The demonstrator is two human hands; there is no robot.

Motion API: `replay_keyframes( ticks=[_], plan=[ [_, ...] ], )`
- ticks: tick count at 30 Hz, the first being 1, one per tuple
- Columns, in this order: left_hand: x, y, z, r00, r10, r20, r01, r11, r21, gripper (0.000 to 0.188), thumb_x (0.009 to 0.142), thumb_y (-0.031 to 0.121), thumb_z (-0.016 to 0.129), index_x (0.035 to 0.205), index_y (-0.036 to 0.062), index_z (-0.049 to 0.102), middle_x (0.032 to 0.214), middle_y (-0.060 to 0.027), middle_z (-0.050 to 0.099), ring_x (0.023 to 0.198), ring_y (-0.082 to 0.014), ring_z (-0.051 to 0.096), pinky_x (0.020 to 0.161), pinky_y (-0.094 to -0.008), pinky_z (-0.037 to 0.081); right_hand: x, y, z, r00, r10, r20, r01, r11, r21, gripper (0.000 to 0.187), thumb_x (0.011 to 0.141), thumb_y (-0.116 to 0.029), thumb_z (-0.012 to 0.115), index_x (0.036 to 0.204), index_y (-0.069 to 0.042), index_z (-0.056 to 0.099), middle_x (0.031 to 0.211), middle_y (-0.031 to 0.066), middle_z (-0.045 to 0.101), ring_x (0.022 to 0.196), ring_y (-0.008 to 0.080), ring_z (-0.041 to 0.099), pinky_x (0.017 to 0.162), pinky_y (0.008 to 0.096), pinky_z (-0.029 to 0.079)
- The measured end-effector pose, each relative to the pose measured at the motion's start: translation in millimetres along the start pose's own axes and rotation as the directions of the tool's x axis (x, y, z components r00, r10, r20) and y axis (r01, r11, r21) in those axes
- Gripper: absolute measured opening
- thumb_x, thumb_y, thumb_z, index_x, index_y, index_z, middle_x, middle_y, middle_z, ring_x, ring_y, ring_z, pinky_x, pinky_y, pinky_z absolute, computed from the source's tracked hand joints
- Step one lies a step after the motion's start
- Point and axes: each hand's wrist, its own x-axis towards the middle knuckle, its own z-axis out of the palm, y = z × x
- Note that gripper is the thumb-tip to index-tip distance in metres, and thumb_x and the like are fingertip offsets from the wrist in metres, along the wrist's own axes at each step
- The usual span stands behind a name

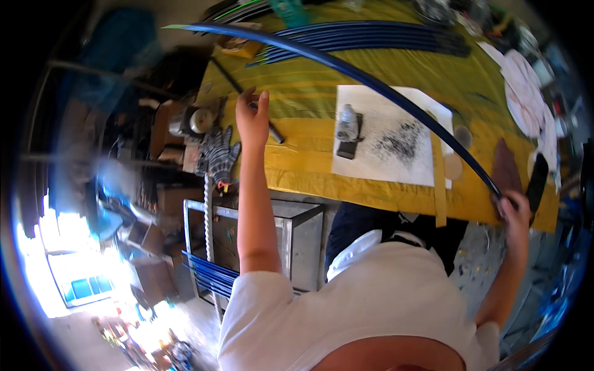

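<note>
A long, glossy dark-blue rod (346, 67) crosses above the table, with a pale green tip at the far left. Its near right end is in my right hand (515, 210), whose fingers are closed round it. A brownish-red cloth (507, 167) and a dark strip (537, 179) lie next to that hand. My left hand (252, 120) is raised over the table's left part, fingers bent and apart, holding nothing that I can see. A dark bar (272, 132) passes beneath it on the yellow cover (297, 164).
Several blue rods (371, 38) lie across the back. White paper (359, 170) carries black specks, a small clear bottle (348, 117) and a dark block (348, 149). A striped glove (219, 154) hangs at the left near a metal frame (288, 238). A pale cloth (523, 93) lies right.
</note>
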Motion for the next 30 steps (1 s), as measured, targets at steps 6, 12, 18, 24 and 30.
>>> replay_keyframes(
  ticks=[6,12,18,24,30],
  plan=[
    [-104.0,198.5,4.6,0.929,0.295,0.222,0.059,0.473,-0.879,0.068,0.089,0.042,0.053,0.138,0.0053,0.023,0.118,-0.0144,0.051,0.052,-0.0064,0.038,0.043,-0.0192,0.029,28.1,-56.3,110.5,0.896,-0.022,0.443,-0.085,0.972,0.218,0.02,0.083,-0.017,0.063,0.087,0.002,0.062,0.067,0.0011,0.054,0.058,0.0075,0.045,0.052,0.0222,0.034],
    [-101.7,236.7,0.1,0.922,0.322,0.213,0.14,0.233,-0.962,0.024,0.098,0.021,0.038,0.114,0.0036,0.034,0.081,-0.0128,0.058,0.045,-0.0049,0.034,0.041,-0.0165,0.028,24.8,-83.7,135.3,0.811,-0.107,0.576,-0.046,0.968,0.245,0.028,0.085,-0.024,0.063,0.093,0.003,0.063,0.073,0.0015,0.057,0.062,0.0068,0.045,0.054,0.02,0.034],
    [-61.3,205.9,-34.0,0.978,0.134,0.162,0.146,0.122,-0.982,0.022,0.097,0.025,0.042,0.107,0.0072,0.047,0.078,-0.0038,0.052,0.043,-0.004,0.028,0.037,-0.0176,0.023,17.4,-69.2,68.0,0.915,-0.113,0.387,0.17,0.979,-0.116,0.021,0.084,-0.015,0.064,0.093,0.003,0.065,0.079,0.0033,0.063,0.073,0.0091,0.055,0.065,0.0232,0.043],
    [1.2,113.8,-110.2,0.983,0.035,0.179,0.183,-0.164,-0.969,0.019,0.096,0.023,0.045,0.102,0.0048,0.05,0.082,-0.0022,0.051,0.047,-0.0059,0.027,0.039,-0.0185,0.022,6.9,14.2,-90.8,0.984,-0.15,0.095,0.173,0.929,-0.327,0.021,0.081,-0.012,0.064,0.095,0.003,0.062,0.089,0.0047,0.059,0.081,0.0138,0.056,0.071,0.026,0.044],
    [18.0,59.4,-149.2,0.991,-0.126,0.042,0.016,-0.2,-0.98,0.019,0.096,0.021,0.044,0.096,0.0026,0.049,0.083,-0.0044,0.05,0.05,-0.0077,0.028,0.042,-0.0196,0.025,-10.4,51.7,-185.3,0.985,0.042,-0.166,-0.094,0.945,-0.314,0.024,0.083,-0.015,0.063,0.103,-0.001,0.064,0.096,0.0054,0.06,0.088,0.013,0.055,0.083,0.0254,0.041]
  ],
)
